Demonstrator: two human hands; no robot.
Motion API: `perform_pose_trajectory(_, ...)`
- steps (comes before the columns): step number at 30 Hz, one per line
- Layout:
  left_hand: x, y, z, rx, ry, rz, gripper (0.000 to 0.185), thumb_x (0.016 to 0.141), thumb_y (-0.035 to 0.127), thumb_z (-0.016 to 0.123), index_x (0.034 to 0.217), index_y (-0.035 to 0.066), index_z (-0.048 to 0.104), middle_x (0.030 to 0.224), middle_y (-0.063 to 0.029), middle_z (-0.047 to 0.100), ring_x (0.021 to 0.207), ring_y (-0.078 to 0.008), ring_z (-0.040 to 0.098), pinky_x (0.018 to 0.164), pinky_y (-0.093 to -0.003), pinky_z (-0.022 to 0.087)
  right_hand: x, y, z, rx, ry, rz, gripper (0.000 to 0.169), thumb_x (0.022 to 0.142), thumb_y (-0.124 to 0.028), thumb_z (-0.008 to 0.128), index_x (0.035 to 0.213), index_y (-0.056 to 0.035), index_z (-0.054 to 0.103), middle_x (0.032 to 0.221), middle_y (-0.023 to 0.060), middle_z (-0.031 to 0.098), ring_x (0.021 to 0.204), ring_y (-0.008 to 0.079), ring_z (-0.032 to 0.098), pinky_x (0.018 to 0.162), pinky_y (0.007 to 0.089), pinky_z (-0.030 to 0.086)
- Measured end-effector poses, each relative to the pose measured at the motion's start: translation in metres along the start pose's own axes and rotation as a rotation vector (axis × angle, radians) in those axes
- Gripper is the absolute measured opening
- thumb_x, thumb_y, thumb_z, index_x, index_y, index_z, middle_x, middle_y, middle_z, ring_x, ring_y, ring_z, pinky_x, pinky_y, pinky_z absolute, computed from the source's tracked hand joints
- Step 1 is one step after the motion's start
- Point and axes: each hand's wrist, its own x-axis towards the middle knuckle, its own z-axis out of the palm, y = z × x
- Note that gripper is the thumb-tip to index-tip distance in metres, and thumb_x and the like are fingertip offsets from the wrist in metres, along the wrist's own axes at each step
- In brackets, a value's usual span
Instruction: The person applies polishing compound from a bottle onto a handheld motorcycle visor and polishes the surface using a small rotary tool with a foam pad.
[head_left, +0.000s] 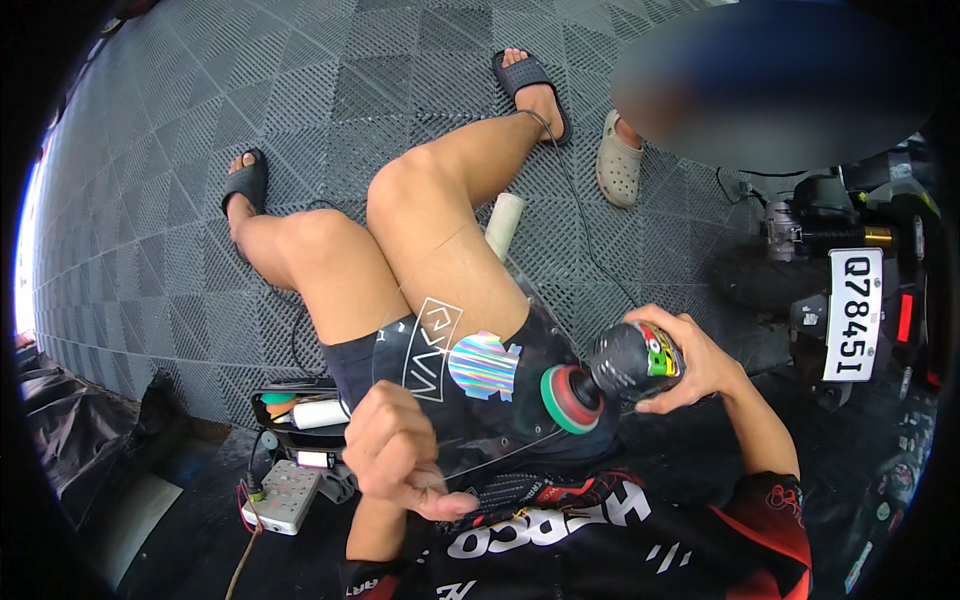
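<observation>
A clear plastic sheet (469, 431), curved like a windscreen, lies across my lap with small holes along its edge. It bears a white-outlined decal (433, 349) and a shiny holographic sticker (486, 366). My left hand (394, 454) has its fingers curled over the near left edge of the sheet, thumb sticking out. My right hand (686, 360) is wrapped around the body of a dark power polisher (630, 360). Its round green and red foam pad (571, 400) is tilted at the right side of the sheet; whether it touches the surface is hard to tell.
An open black tool bag (300, 435) holds a white bottle (321, 413). Beside it sits a white power strip (281, 499). A pale cylinder (505, 225) lies by my leg, near a cable (581, 202). Right: a motorcycle's rear (810, 232), another person's clog (621, 169).
</observation>
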Motion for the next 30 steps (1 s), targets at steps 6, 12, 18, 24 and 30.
perform_pose_trajectory(6,0.021,-0.007,-0.047,0.369,-0.647,-0.019,0.058,0.067,0.047,0.090,0.102,0.005,0.072,0.115,-0.0101,0.073,0.118,-0.0319,0.067,0.102,-0.0463,0.050,-0.004,0.022,-0.020,0.126,-0.095,-0.028,0.090,0.055,-0.031,0.096,0.131,-0.0007,0.058,0.115,0.0103,0.071,0.102,0.0212,0.071,0.092,0.0336,0.055)
perform_pose_trajectory(12,0.014,-0.011,-0.059,0.474,-0.753,0.086,0.027,0.087,0.010,0.076,0.113,0.007,0.074,0.118,-0.0076,0.075,0.120,-0.0242,0.068,0.110,-0.0461,0.047,-0.040,0.072,-0.045,0.466,0.197,-0.092,0.102,0.055,-0.032,0.093,0.141,0.0027,0.050,0.133,0.0167,0.062,0.120,0.0263,0.063,0.102,0.0388,0.051)
perform_pose_trajectory(18,0.069,0.031,-0.055,0.085,-0.339,-0.087,0.026,0.081,-0.003,0.080,0.106,0.001,0.072,0.089,-0.0082,0.077,0.073,-0.0175,0.074,0.066,-0.0283,0.056,-0.114,0.136,-0.045,0.919,0.647,-0.193,0.093,0.069,-0.031,0.080,0.147,0.0047,0.046,0.142,0.0191,0.060,0.129,0.0340,0.061,0.112,0.0455,0.047)
perform_pose_trajectory(24,0.119,0.037,-0.059,-0.349,-0.098,-0.862,0.035,0.108,0.014,0.054,0.138,-0.004,0.050,0.086,-0.0123,0.074,0.063,-0.0126,0.071,0.046,-0.0199,0.048,-0.131,0.105,-0.053,0.869,0.577,-0.271,0.101,0.070,-0.038,0.085,0.152,-0.0002,0.040,0.145,0.0173,0.056,0.130,0.0341,0.059,0.112,0.0480,0.047)
perform_pose_trajectory(30,0.047,-0.061,-0.051,-0.552,-0.063,-1.145,0.044,0.111,0.024,0.049,0.146,-0.003,0.042,0.104,-0.0172,0.073,0.075,-0.0183,0.074,0.054,-0.0251,0.055,-0.046,-0.030,-0.007,0.299,0.579,-0.084,0.108,0.058,-0.041,0.096,0.142,0.0026,0.043,0.124,0.0110,0.059,0.110,0.0211,0.063,0.095,0.0342,0.052)
